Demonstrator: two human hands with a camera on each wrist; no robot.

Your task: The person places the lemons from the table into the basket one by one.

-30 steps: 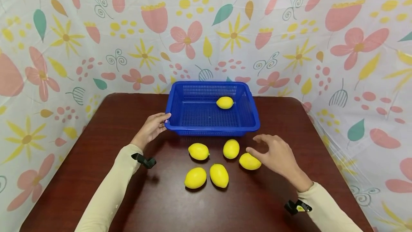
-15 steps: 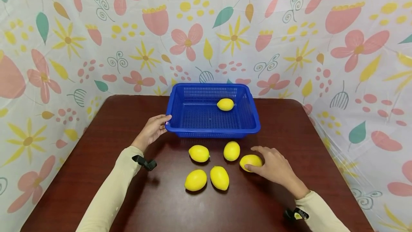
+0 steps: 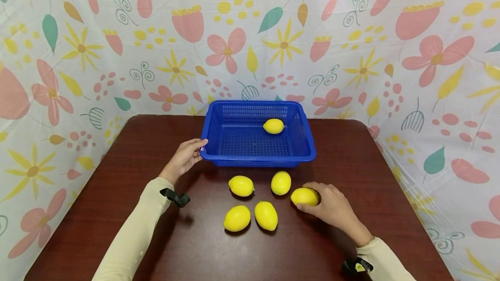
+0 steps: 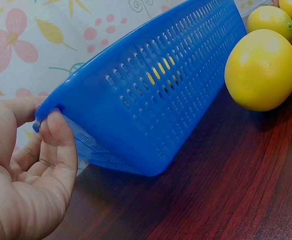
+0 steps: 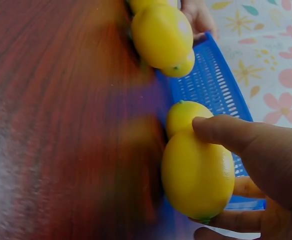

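Note:
A blue plastic basket (image 3: 218, 154) (image 4: 151, 110) (image 5: 211, 85) stands on the dark wooden table with one lemon (image 3: 273, 125) inside at the far right. My left hand (image 3: 185, 156) (image 4: 31, 170) grips the basket's near left corner, thumb on the rim. Several lemons lie in front of the basket. My right hand (image 3: 326, 205) (image 5: 256, 160) curls round the rightmost lemon (image 3: 304, 196) (image 5: 197, 176), which rests on the table. Another lemon (image 3: 281, 182) (image 5: 183, 116) lies just left of it, and a big one (image 4: 261, 70) shows in the left wrist view.
Further lemons lie at the front: one (image 3: 241, 185) near the basket, two (image 3: 236, 218) (image 3: 266, 215) side by side closer to me. A floral cloth (image 3: 78, 55) walls the table (image 3: 117, 177) on three sides.
My right hand has come down from above the rightmost lemon and closed its fingers round it. The left hand stays on the basket corner.

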